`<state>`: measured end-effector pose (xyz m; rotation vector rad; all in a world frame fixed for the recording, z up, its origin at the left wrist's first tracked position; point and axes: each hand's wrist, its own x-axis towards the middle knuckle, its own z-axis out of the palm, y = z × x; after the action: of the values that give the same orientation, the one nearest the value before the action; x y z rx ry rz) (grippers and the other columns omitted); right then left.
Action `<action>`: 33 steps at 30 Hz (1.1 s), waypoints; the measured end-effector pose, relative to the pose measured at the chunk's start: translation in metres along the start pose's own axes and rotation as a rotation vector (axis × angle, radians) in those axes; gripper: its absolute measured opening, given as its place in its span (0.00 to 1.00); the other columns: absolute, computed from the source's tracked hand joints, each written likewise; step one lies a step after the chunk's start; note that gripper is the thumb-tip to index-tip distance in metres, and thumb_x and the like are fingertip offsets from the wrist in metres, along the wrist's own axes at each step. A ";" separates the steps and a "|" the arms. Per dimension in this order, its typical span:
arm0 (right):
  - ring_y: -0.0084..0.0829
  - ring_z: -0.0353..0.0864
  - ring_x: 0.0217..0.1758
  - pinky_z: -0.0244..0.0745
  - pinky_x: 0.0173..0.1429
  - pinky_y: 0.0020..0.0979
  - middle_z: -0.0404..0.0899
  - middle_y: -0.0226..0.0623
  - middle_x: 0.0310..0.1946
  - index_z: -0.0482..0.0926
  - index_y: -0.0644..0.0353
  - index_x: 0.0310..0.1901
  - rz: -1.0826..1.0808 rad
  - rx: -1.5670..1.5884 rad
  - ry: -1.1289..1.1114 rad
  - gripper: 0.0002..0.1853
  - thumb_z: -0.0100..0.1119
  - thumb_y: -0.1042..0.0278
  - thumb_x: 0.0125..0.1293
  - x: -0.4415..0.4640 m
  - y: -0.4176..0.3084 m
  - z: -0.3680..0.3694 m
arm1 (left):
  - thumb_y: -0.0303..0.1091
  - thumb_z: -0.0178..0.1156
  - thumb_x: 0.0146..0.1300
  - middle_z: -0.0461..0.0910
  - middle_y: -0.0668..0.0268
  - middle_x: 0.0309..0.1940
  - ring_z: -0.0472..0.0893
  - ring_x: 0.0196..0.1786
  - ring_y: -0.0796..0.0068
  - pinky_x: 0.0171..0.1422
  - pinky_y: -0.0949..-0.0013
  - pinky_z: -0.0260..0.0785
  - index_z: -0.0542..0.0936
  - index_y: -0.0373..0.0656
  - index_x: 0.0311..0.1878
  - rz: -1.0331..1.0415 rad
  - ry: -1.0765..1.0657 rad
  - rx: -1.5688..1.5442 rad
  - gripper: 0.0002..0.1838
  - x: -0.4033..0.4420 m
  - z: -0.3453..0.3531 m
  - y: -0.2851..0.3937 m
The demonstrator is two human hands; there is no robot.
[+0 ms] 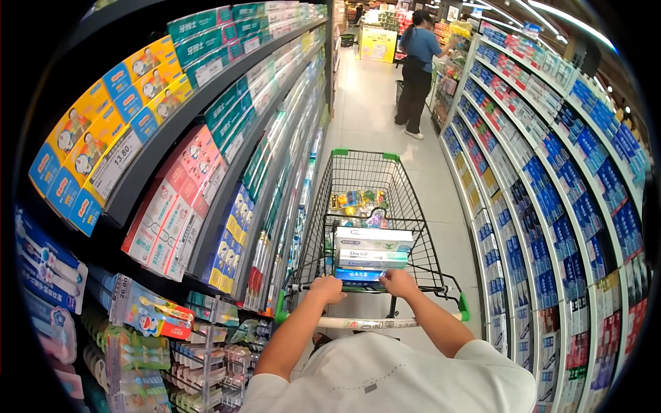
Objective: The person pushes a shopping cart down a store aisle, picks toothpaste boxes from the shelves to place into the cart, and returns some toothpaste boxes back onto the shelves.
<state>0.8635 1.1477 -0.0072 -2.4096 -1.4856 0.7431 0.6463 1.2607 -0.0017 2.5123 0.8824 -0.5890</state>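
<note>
Right grip curls at one end of my long blue carton, left grip near the other; whether either is closed, I cannot tell. Just beyond, white cartons already sit stacked inside the black wire cart, colourful packets farther.

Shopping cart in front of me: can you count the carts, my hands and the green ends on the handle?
Shopping cart: 1
Your hands, left hand and right hand: 2
Green handle ends: 2
Total: 5
</note>
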 end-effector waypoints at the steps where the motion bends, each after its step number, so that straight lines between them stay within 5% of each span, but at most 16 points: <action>1: 0.48 0.82 0.42 0.76 0.49 0.44 0.84 0.49 0.36 0.84 0.60 0.39 -0.015 0.019 -0.007 0.18 0.56 0.52 0.64 0.000 0.001 -0.001 | 0.52 0.59 0.62 0.83 0.52 0.46 0.82 0.51 0.54 0.54 0.55 0.74 0.83 0.39 0.45 -0.021 0.023 -0.019 0.23 -0.001 0.001 0.001; 8: 0.50 0.82 0.40 0.76 0.45 0.46 0.83 0.50 0.33 0.84 0.60 0.38 -0.107 0.069 0.028 0.18 0.57 0.52 0.63 -0.005 0.024 0.006 | 0.52 0.60 0.61 0.83 0.54 0.44 0.82 0.49 0.53 0.53 0.54 0.74 0.82 0.41 0.47 -0.067 0.061 -0.015 0.23 -0.002 0.016 0.015; 15: 0.48 0.82 0.44 0.77 0.51 0.45 0.83 0.48 0.39 0.83 0.56 0.40 -0.140 0.060 -0.065 0.17 0.53 0.53 0.64 -0.034 0.044 -0.001 | 0.52 0.62 0.58 0.83 0.56 0.38 0.82 0.45 0.54 0.48 0.54 0.74 0.83 0.44 0.41 -0.195 0.136 -0.065 0.20 -0.025 0.037 0.054; 33: 0.47 0.82 0.44 0.76 0.49 0.44 0.84 0.47 0.37 0.83 0.57 0.39 -0.157 -0.003 -0.138 0.16 0.55 0.53 0.62 -0.127 0.071 -0.001 | 0.53 0.62 0.57 0.84 0.56 0.35 0.82 0.43 0.53 0.47 0.54 0.74 0.83 0.46 0.36 -0.154 0.134 -0.110 0.19 -0.095 0.097 0.120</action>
<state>0.8728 1.0030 0.0017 -2.2511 -1.7055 0.8873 0.6335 1.0797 -0.0049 2.4219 1.1341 -0.4099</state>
